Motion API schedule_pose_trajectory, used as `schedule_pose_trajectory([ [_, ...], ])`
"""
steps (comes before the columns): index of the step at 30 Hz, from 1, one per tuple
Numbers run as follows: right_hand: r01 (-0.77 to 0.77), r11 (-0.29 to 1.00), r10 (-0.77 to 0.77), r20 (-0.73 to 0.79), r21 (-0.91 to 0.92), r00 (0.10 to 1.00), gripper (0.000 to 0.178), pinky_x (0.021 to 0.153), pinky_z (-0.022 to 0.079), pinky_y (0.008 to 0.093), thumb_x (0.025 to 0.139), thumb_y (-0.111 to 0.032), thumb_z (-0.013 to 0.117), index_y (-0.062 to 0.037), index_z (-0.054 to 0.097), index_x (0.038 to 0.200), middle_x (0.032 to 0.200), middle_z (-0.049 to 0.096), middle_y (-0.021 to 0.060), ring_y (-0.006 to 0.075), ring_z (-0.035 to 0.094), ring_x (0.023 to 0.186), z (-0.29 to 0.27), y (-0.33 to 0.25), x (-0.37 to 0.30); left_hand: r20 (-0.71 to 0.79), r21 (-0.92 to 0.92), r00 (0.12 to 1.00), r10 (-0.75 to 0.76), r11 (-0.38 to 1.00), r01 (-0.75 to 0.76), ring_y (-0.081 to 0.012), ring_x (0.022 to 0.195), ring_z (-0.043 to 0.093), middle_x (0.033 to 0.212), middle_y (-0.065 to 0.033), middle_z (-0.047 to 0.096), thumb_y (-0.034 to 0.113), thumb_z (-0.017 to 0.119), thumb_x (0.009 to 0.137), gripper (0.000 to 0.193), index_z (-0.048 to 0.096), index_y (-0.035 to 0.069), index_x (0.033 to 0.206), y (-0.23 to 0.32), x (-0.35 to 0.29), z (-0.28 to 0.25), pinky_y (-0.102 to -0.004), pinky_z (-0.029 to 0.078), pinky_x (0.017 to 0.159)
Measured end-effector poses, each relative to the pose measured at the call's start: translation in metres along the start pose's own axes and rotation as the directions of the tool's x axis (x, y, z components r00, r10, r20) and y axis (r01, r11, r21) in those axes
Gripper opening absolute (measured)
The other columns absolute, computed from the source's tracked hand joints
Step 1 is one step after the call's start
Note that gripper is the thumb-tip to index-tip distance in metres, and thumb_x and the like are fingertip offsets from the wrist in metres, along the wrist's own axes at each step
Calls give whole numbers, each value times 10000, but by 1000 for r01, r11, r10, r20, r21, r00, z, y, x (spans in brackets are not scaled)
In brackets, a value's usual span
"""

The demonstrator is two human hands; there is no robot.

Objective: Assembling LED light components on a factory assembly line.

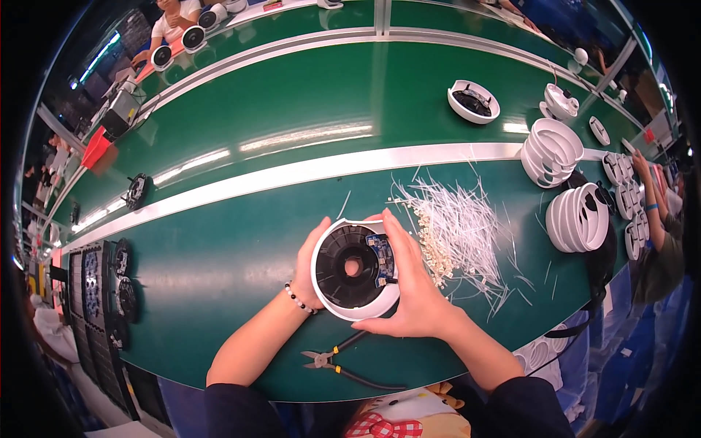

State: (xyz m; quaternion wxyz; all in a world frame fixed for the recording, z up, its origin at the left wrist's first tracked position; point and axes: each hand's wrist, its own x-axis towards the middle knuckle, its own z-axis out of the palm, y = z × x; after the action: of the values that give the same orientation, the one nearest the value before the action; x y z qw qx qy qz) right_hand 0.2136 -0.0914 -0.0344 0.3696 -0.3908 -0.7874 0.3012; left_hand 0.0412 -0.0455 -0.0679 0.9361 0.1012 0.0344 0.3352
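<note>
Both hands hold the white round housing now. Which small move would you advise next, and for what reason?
I would probably ease the right hand slightly outward on the rim of the white housing, because its fingers lie very close to the blue circuit board inside. The left hand supports the opposite side, so the housing should likely stay steady.

Tons of open green tabletop [212, 274] left of the fingers of the left hand [304, 270]. Right of the right hand's [413, 288], a white wire heap [461, 233] blocks; diagonal cutters [320, 360] lie bodyward.
</note>
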Motion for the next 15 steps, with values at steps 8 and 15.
schedule_pose_trajectory([
  [8, -25, 998, 26, 21, -53, 999, 1169, 1031, 217, 489, 508, -280, 826, 47, 91, 1356, 1376, 154, 289, 441, 202, 1271, -5, -2, -2, -215, 48, 975, -56, 997, 68, -226, 968, 578, 1100, -120, 572, 553, 281, 895, 605, 510, 64, 1165, 0, -2, -16, -367, 486, 834],
  [15, 32, 999, -25, 172, -43, 985, 1177, 1032, 225, 474, 478, -287, 839, 19, 127, 1364, 1385, 208, 231, 392, 231, 1278, -23, 6, 5, -192, 65, 973, -127, 988, 142, -211, 976, 579, 1108, -126, 572, 574, 248, 893, 646, 499, 54, 1184, 3, 3, -11, -348, 479, 857],
])
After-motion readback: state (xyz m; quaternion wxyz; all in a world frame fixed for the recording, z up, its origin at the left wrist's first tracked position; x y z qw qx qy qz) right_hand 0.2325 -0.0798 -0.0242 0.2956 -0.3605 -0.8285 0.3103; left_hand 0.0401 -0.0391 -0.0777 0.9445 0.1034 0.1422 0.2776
